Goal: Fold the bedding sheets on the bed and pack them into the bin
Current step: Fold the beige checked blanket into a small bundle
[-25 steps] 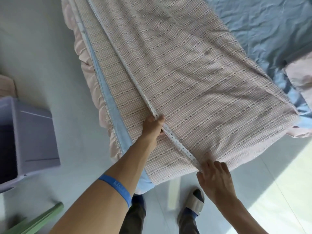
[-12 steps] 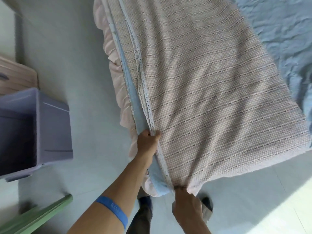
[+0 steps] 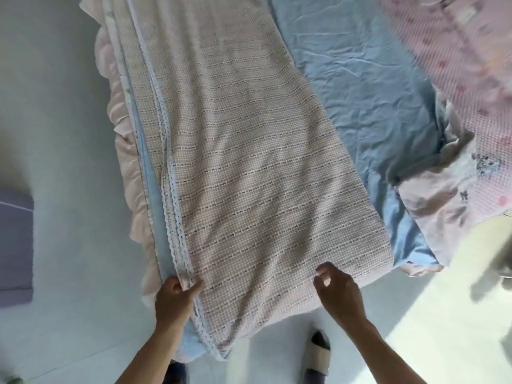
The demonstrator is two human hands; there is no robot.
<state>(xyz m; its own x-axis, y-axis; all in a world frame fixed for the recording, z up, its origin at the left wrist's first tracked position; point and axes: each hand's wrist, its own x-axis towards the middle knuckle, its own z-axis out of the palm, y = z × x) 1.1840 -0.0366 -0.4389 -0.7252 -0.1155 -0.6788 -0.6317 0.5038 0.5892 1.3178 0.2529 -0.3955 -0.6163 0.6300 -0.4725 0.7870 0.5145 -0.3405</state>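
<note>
A pink checked sheet (image 3: 249,167) with white lace trim lies folded in a long strip down the left side of the bed, its near end hanging over the foot. My left hand (image 3: 174,297) pinches the laced edges at the strip's near left corner. My right hand (image 3: 336,292) is at the near right edge of the strip with its fingers curled over the fabric; whether it grips the cloth is unclear. The purple bin (image 3: 15,248) shows only as a corner at the left edge, on the floor.
A blue fitted sheet (image 3: 360,87) covers the mattress to the right of the strip. A pink dotted quilt (image 3: 457,65) and a pale printed cloth (image 3: 448,189) lie bunched at the right. A pink ruffled bed skirt (image 3: 127,167) hangs on the left. My slippered feet (image 3: 317,358) stand on the pale floor.
My right hand has moved from the laced corner across to the strip's right edge. My left hand has slid down to the near left corner. The view shifted right, and the bin moved nearly out of frame.
</note>
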